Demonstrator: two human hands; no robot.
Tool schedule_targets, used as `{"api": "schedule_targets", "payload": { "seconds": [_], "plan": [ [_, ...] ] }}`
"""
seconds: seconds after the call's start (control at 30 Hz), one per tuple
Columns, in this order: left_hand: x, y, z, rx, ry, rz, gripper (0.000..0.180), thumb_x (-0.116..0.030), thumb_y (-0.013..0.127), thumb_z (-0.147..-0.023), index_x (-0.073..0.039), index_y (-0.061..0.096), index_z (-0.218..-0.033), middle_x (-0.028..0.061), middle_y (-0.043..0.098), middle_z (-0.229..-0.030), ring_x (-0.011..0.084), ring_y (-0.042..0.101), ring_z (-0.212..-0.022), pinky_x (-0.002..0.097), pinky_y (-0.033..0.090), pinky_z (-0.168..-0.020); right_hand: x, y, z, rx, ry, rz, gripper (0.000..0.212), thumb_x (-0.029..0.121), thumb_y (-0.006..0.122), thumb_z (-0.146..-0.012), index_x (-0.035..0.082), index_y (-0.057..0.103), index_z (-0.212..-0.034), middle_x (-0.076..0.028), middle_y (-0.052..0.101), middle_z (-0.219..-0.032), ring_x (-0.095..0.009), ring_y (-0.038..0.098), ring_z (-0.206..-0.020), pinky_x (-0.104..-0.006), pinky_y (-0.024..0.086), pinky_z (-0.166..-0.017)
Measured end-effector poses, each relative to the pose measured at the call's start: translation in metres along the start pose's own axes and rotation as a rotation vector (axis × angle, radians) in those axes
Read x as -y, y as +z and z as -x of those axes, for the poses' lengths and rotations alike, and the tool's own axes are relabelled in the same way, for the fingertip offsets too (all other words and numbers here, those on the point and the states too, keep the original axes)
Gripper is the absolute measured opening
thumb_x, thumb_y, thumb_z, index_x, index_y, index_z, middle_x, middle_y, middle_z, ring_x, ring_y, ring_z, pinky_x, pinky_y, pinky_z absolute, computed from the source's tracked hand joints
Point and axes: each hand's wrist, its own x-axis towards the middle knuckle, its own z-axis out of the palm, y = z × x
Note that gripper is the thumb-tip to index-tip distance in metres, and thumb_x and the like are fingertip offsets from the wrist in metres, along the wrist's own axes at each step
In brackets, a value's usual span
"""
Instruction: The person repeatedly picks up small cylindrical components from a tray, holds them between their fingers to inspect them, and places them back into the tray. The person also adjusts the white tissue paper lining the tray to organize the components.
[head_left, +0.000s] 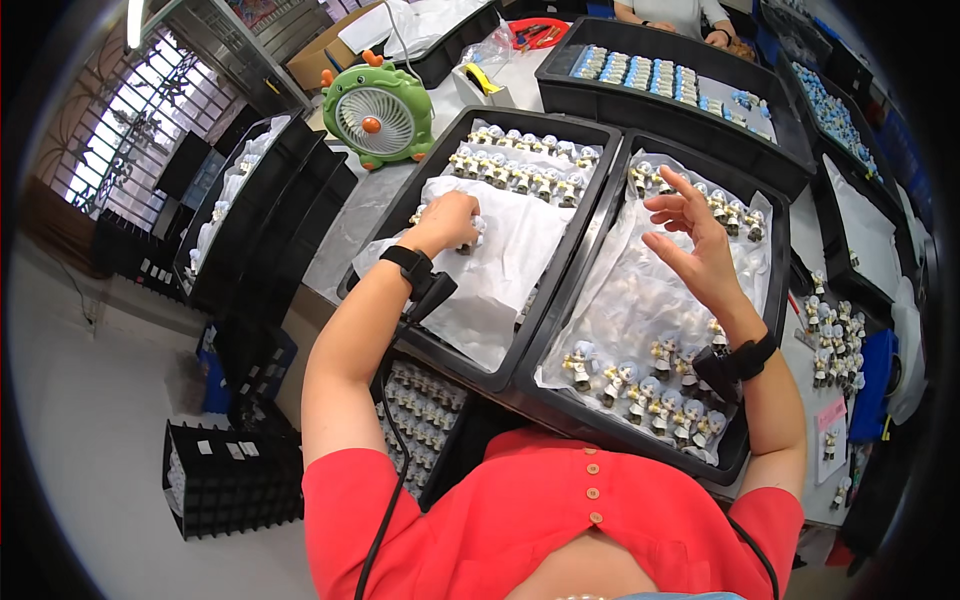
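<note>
My left hand (450, 224) is over the left black tray (508, 368), its fingers curled down around small figurines. One light-haired figurine (474, 238) shows beside the fingertips; how many are in the grip is hidden. Under that hand lies white wrapping sheet (500, 262), covering much of the tray. Above the right black tray (610, 232) hovers my right hand (692, 238), fingers spread with nothing in them. Figurines (664, 408) lie in rows at that tray's near end, and more figurines (735, 213) stand along its far end, on a pale crumpled sheet.
A green animal-shaped fan (376, 112) stands beyond the left tray. At the back is another black tray (660, 112) with blue and white pieces, and a person's hands (722, 36) behind it. Loose figurines (838, 340) lie at the right. Stacked black trays (262, 215) stand left.
</note>
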Motion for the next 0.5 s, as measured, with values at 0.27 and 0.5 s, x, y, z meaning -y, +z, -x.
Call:
{"api": "schedule_targets", "payload": {
  "seconds": [0.27,0.5],
  "plan": [
    [0.004,0.025,-0.004,-0.069,0.029,-0.007,0.032,-0.012,0.068,-0.065,-0.005,0.065,-0.096,0.0203,0.062,-0.095,0.0353,0.060,-0.093,0.0402,0.048,-0.083,-0.006,-0.003,0.001,0.023,0.050,0.035,0.063,0.010,0.069,-0.077,0.013,0.043,-0.135,-0.006,0.065,-0.099,-0.015,0.063,-0.088,-0.0280,0.048,-0.079],
    [-0.003,0.024,0.005,0.016,0.045,-0.056,0.042,-0.012,0.070,-0.066,-0.007,0.060,-0.107,0.0196,0.057,-0.106,0.0376,0.059,-0.096,0.0442,0.049,-0.084,-0.002,-0.013,0.013,0.631,0.280,0.395,0.035,0.018,0.074,-0.071,0.000,0.060,-0.098,-0.011,0.064,-0.080,-0.021,0.063,-0.072,-0.0309,0.050,-0.065]
  ]
}}
